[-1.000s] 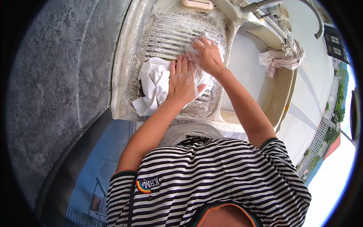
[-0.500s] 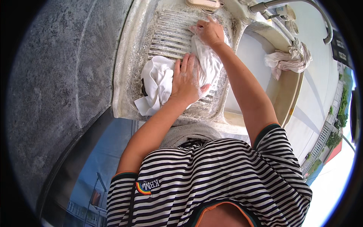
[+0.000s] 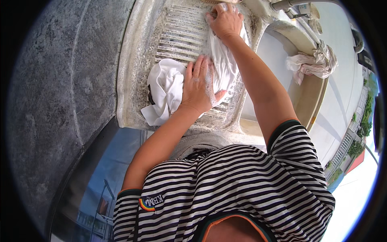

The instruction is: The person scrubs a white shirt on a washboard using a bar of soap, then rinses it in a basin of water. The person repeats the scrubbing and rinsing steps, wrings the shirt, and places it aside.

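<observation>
A wet white garment (image 3: pixel 166 89) lies on the ribbed stone washboard (image 3: pixel 177 38) of an outdoor sink. My left hand (image 3: pixel 198 85) lies flat on the middle of the cloth, soapy fingers spread, pinning it to the ribs. My right hand (image 3: pixel 224 21) is at the far end of the board, fingers closed on the upper end of the same garment, which is pulled into a long strip between the two hands. The bunched rest of the cloth lies left of my left hand.
A water basin (image 3: pixel 271 60) is to the right of the washboard. A second twisted pale cloth (image 3: pixel 309 63) hangs over its far rim. A metal tap (image 3: pixel 287 5) reaches over the basin. A grey concrete wall (image 3: pixel 52 88) stands on the left.
My right hand has slid away from me up the washboard, dragging the end of the cloth and stretching it out. My left hand stayed pressed on the garment.
</observation>
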Demonstrator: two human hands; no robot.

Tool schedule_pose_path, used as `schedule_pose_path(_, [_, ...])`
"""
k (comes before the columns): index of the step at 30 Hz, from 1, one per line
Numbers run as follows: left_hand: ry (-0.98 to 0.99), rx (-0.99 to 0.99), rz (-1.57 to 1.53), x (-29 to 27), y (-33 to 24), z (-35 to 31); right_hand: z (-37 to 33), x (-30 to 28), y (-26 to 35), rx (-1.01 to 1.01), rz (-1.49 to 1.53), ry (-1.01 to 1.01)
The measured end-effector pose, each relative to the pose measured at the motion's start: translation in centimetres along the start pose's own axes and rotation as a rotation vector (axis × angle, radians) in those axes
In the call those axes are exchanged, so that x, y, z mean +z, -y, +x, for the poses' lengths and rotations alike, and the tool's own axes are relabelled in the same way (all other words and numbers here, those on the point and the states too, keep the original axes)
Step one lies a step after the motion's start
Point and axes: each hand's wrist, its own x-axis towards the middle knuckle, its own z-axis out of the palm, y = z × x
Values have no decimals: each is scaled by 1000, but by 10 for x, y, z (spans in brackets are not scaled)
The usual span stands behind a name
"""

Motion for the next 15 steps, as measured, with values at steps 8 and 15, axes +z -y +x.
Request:
schedule_pose_path(8, [19, -19, 67, 3, 6, 0, -160, -110, 16, -250, 411, 238])
schedule_pose_path(15, [-37, 3, 9, -2, -2, 3, -30, -15, 0, -132, 74, 154])
